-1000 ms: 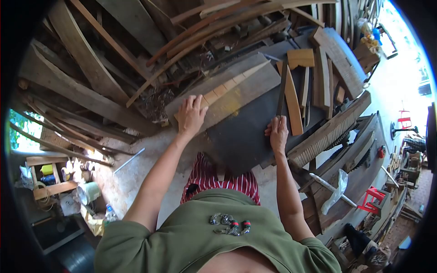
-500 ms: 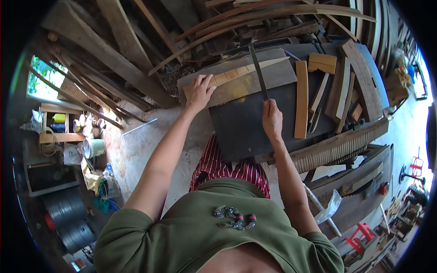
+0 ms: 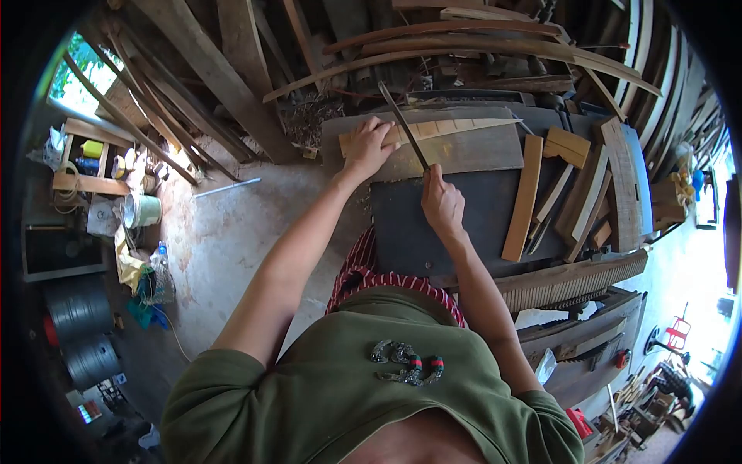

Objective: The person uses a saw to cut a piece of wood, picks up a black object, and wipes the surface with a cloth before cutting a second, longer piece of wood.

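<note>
A pale, tapered wood strip (image 3: 454,126) with several lines across it lies on a grey board (image 3: 487,151), its thin end pointing right. Near the strip's wide left end, my left hand (image 3: 369,149) presses down with bent fingers over the wood. My right hand (image 3: 444,203) is closed around the near end of a long, narrow metal file (image 3: 405,126). The file slants up and to the left across the strip, close to my left fingers; its exact contact with the wood cannot be made out. Yellowish dust (image 3: 437,151) lies on the board near the strip.
Right of the board, a loose wooden slat (image 3: 522,201), a notched wood block (image 3: 566,147) and more lengths of wood lie on the dark bench top (image 3: 402,224). Long curved strips (image 3: 464,48) and planks stand behind. A bucket (image 3: 142,209) sits at left.
The file has shifted left along the strip, nearer my left hand, and now tilts more to the left. My left hand remains on the strip's wide end. The camera view has turned somewhat.
</note>
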Tool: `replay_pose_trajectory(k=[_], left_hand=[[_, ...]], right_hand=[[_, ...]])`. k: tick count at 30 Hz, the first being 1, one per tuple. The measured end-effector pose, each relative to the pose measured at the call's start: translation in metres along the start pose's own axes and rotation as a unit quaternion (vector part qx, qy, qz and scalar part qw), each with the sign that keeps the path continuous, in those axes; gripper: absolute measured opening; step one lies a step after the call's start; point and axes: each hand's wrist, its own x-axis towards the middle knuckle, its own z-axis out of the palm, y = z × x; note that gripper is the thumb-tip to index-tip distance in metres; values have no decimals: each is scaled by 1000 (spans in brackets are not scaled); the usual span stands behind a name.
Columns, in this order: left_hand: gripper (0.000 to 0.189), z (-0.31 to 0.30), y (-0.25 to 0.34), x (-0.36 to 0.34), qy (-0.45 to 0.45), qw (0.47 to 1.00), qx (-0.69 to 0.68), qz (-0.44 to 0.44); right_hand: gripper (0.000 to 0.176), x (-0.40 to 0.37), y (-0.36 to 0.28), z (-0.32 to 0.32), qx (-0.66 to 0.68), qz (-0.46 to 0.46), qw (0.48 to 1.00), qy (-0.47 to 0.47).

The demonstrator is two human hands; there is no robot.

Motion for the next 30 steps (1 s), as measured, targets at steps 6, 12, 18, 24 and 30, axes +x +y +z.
replay_pose_trajectory(k=[6,12,18,24,30], left_hand=[[55,-30,-12,-16,-19,999,21,-25],[54,-26,2,-19,-22,998,29,-42],[57,-26,-1,-17,-34,998,17,-52],[62,-34,-26,-29,-32,999,3,-23],[50,-38,-13,-16,-44,998,43,-21]], right_hand=[[15,-2,-3,3,-24,-19,999,25],[14,-8,-14,6,-36,-13,999,17],[14,-10,-14,1,-40,-12,999,31],[13,-9,-19,-2,-75,-13,997,-29],[14,-9,-20,-1,-88,-15,994,-57]])
